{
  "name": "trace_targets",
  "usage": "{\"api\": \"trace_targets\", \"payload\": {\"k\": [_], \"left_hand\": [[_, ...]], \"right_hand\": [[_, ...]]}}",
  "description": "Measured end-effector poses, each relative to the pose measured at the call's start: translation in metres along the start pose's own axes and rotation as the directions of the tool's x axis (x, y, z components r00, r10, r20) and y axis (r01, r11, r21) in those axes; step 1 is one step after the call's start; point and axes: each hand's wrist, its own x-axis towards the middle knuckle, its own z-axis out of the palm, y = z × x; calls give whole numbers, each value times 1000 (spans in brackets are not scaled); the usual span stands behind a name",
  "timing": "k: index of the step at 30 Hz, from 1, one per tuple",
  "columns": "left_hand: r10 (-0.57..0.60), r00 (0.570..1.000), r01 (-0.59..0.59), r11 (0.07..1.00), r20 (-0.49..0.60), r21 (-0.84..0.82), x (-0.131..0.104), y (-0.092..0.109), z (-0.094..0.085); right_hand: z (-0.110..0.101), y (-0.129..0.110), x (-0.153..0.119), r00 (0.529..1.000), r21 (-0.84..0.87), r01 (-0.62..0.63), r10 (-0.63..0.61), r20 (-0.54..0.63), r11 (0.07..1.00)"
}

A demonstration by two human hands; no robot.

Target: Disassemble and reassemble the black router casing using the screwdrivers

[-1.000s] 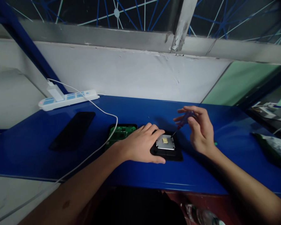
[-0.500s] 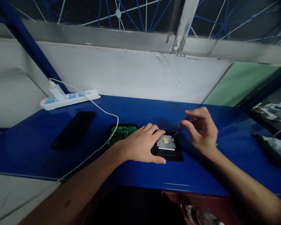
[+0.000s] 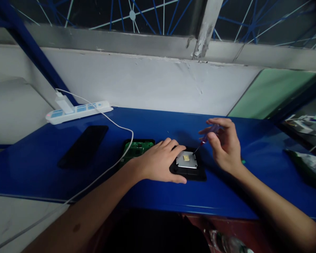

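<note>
A black plastic housing (image 3: pixel 192 174) lies on the blue table, with a square silver metal plate (image 3: pixel 191 163) on it. A small yellowish pad (image 3: pixel 186 158) sits at the plate's middle. My left hand (image 3: pixel 160 161) spans the housing's left side and holds it, thumb by the near edge and fingers by the far edge. Pinched in my right hand (image 3: pixel 225 146) is a screwdriver (image 3: pixel 205 136) with a clear purple handle and a red collar. It slants down to the left, its tip at the plate's upper right corner. Left of the housing, a green circuit board (image 3: pixel 135 149) is partly covered by my left hand.
A black flat slab (image 3: pixel 84 146) lies on the left of the table (image 3: pixel 158 121). Behind it stands a white power strip (image 3: pixel 81 111) with a charger (image 3: pixel 65 103); its white cable (image 3: pixel 118 125) crosses the circuit board. A green and silver bag (image 3: pixel 309 165) lies at right.
My right hand's fingers have shifted round the screwdriver handle, so more of the handle and collar shows. The tip stays at the plate's corner. My left hand has not moved.
</note>
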Motion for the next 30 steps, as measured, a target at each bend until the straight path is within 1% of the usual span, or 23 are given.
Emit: {"api": "trace_targets", "payload": {"k": [3,5,10,14,20,24,26,28,30], "left_hand": [[-5,1000,5,1000,6,-9,0,0,0],[-7,1000,7,1000,9,-12,1,1,-1],[0,1000,0,1000,9,3,1,1,-2],[0,1000,0,1000,9,3,1,1,-1],[-8,1000,8,1000,2,3,0,2,-2],[-1,1000,1,1000,6,-7,1,2,-3],[3,1000,-3,1000,10,-14,1,2,-3],[-1,1000,2,1000,19,-19,1,1,-3],[-8,1000,8,1000,25,-16,1,1,-3]], "right_hand": [[0,-3,1,999,-88,40,-43,-29,995],[1,-6,1,998,-113,50,-54,-31,992],[1,-8,-1,1000,-22,-23,23,-6,999],[0,-3,-2,999,25,-28,27,38,999],[1,-2,1,999,-43,-35,36,19,998],[0,0,1,1000,-84,3,-6,-26,996],[0,0,0,998,-87,20,-25,-51,996],[1,-1,-1,998,-81,7,-12,-60,997],[1,-4,-2,999,-65,-12,9,-46,998]]}}
